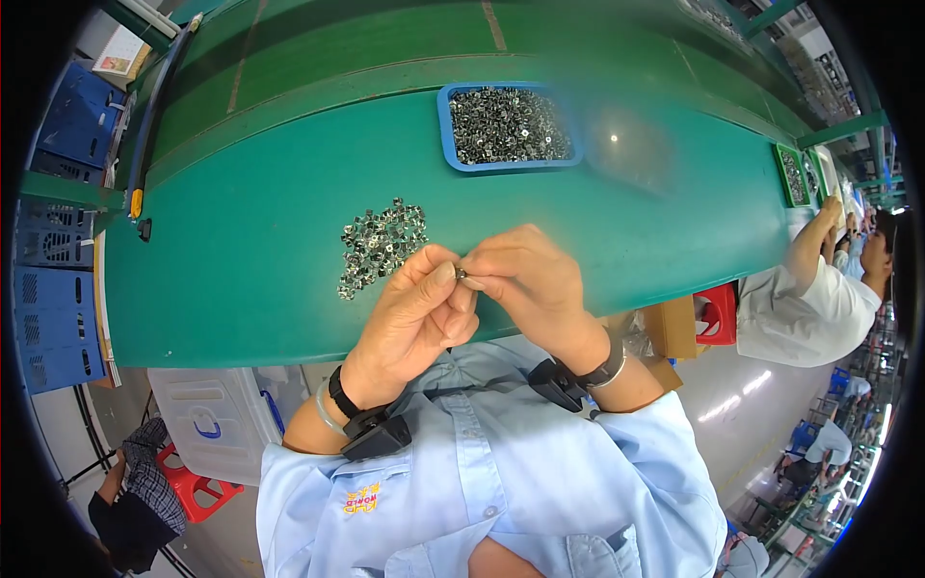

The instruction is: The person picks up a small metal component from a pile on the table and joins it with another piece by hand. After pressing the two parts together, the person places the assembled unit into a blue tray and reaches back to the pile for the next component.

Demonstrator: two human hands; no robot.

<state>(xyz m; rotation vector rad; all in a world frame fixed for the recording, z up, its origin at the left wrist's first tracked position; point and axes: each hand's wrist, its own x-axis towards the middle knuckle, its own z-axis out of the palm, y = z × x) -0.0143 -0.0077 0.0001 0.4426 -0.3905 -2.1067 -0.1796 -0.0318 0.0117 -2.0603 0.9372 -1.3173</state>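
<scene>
ok so I'm seeing the left hand and right hand pinching a tiny dark metal piece, loose shiny silver metal pile lying just beyond the left

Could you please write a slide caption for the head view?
Left hand and right hand hold a small part near loose metal pieces.

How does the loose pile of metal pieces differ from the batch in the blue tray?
The loose pile lies directly on the green tabletop; the tray batch sits inside the blue tray. The loose pile is smaller than the tray batch. The loose pile lies near the left hand, the tray batch farther away. Both are shiny metal pieces.
</scene>
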